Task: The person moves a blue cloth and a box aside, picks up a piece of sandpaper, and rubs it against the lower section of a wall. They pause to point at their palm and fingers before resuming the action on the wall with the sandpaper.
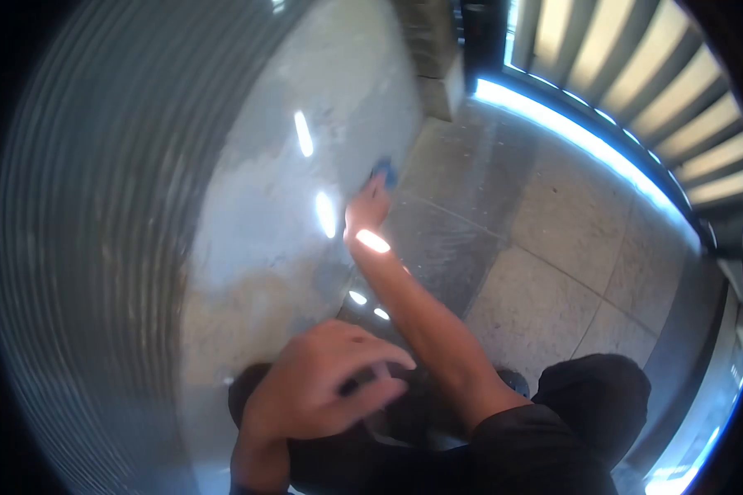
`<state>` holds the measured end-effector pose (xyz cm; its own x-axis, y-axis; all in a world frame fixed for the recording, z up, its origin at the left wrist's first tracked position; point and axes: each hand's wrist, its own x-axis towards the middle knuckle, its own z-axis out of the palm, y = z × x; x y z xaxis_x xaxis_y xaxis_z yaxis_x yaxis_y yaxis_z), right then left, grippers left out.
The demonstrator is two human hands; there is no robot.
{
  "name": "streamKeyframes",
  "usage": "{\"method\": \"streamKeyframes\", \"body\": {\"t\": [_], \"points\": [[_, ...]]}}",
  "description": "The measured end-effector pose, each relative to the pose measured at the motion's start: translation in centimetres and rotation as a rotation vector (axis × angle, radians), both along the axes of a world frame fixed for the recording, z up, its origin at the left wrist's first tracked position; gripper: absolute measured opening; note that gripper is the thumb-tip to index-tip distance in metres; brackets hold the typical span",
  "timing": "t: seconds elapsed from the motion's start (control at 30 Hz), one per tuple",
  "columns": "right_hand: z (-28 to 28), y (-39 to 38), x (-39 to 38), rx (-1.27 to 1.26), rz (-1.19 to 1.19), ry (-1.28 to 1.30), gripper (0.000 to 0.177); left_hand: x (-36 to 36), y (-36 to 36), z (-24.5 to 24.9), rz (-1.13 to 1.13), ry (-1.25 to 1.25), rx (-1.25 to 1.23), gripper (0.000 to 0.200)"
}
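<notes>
My right hand (369, 208) is stretched far forward, its fingers closed on a small blue object (385, 173) whose kind is too blurred to make out. That object lies against or close beside the lower edge of a patchy grey-white wall (305, 190). Nearer to me, my left hand (330, 379) hovers above my lap with bent fingers. Its thumb and fingertips stand apart, and nothing shows between them.
A ribbed grey surface (107, 214) curves along the left. Stone floor tiles (565, 223) stretch out on the right, below a slatted gate (627, 74) with bright light under it. My dark-clothed knee (594, 400) is at the lower right.
</notes>
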<state>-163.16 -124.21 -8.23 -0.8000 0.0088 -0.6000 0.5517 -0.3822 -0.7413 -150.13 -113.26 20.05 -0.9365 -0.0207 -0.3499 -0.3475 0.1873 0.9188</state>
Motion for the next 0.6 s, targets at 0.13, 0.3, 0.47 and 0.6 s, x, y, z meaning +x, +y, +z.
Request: {"method": "streamKeyframes", "body": {"t": [0.13, 0.3, 0.47, 0.6], "points": [[15.5, 2.4, -3.0, 0.063, 0.026, 0.889, 0.043, 1.0, 1.5, -3.2, -0.655, -0.192, -0.634, 0.045], [16.7, 2.6, -2.5, -0.044, 0.046, 1.281, 0.044, 0.9, 1.4, -5.0, -0.703, -0.316, -0.705, 0.051], [1.8, 1.2, -0.3, -0.042, -0.008, 0.418, 0.049, 0.2, 0.8, -4.3, -0.619, -0.434, -0.648, 0.052], [-5.3, 2.6, 2.6, -0.097, 0.173, -0.279, 0.043, -0.7, 0.1, -3.8, -0.610, -0.470, -0.622, 0.048]]}}
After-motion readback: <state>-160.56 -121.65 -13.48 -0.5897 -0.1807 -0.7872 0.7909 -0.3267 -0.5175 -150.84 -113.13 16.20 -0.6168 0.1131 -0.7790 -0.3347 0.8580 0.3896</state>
